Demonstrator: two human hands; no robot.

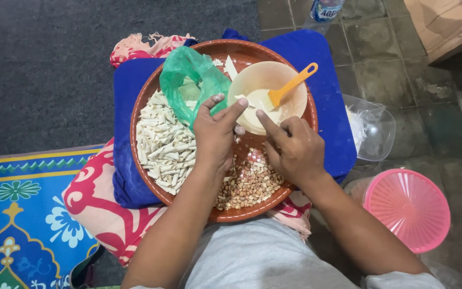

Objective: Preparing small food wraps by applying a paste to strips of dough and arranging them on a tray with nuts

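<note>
Left hand (215, 136) and right hand (294, 150) together, fingertips pinched on a small white wrapper strip (241, 101) at the cream bowl (252, 85) rim, above peanuts (249, 184). Risk: tearing or unrolling, if pressed unevenly.

Both hands meet over the tray (145, 101). Beyond their grip stands the bowl (252, 80) with a brush (290, 85) in it; rolled pastries (164, 142) lie left, peanuts (249, 184) beneath, the lid (407, 208) well right.
</note>
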